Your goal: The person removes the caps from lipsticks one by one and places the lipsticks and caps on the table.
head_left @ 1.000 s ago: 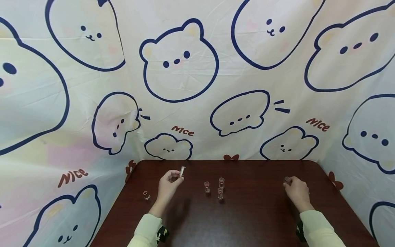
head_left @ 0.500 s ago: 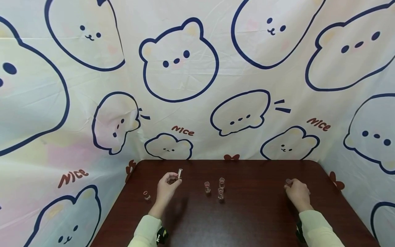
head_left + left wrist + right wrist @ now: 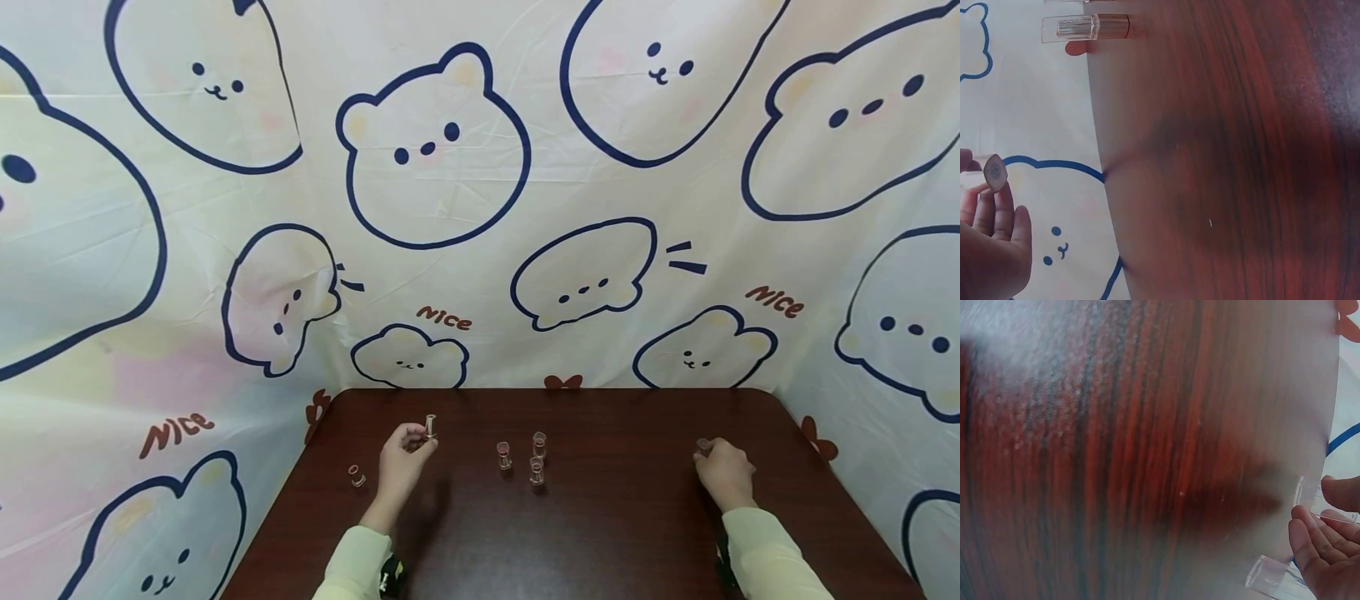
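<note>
My left hand [image 3: 401,467] is raised over the left part of the table and pinches a small clear lipstick tube [image 3: 431,426] upright between thumb and fingers. In the left wrist view the round labelled base of this lipstick tube [image 3: 995,173] faces the camera. At the right, my right hand [image 3: 725,477] pinches a clear lipstick cap [image 3: 1305,499]; the fingers hide part of it. Close below those fingers in the right wrist view is another clear tube [image 3: 1269,575], partly cut off by the hand.
Three lipstick tubes stand grouped mid-table: one on the left [image 3: 504,456], a rear one [image 3: 539,444] and a front one [image 3: 536,472]. A further small tube [image 3: 356,475] sits near the left edge. Behind the dark wooden table [image 3: 600,533] hangs a printed cloth [image 3: 495,275].
My left hand has drifted slightly left and nearer with the lipstick tube, which has turned from tilted to upright. The right hand has come slightly nearer, its grip unchanged. The standing tubes stay put.
</note>
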`<state>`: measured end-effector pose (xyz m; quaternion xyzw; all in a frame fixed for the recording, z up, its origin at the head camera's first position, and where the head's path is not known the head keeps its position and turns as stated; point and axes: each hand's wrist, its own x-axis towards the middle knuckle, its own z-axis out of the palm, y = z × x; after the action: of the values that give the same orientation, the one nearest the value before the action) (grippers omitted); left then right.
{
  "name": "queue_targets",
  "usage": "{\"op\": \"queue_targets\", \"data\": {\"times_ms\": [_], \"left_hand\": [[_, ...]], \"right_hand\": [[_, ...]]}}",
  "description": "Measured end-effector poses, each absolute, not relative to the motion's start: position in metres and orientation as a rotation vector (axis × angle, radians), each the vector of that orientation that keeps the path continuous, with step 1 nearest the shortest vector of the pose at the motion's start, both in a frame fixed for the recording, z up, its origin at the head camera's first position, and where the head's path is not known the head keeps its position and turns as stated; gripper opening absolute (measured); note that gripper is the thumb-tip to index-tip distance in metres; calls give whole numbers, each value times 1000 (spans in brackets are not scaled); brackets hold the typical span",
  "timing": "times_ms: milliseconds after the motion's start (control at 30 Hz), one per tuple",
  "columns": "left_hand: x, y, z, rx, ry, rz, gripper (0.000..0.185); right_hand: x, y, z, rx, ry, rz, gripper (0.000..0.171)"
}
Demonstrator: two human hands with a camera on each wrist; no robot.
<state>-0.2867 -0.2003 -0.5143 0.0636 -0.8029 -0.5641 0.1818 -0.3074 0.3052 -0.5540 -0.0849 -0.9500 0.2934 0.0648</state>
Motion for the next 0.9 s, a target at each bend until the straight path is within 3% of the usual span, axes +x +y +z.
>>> {"op": "queue_targets", "data": {"times_ms": [533,900], "left_hand": [[-290,-205,-525,220,-2279,-1534,22],[-295,-210,-538,302,-2307,-1416,20]], "right_hand": [[-308,306,-554,-287,-2898,917,22],[-311,305,-555,-282,-2903,859,29]]}}
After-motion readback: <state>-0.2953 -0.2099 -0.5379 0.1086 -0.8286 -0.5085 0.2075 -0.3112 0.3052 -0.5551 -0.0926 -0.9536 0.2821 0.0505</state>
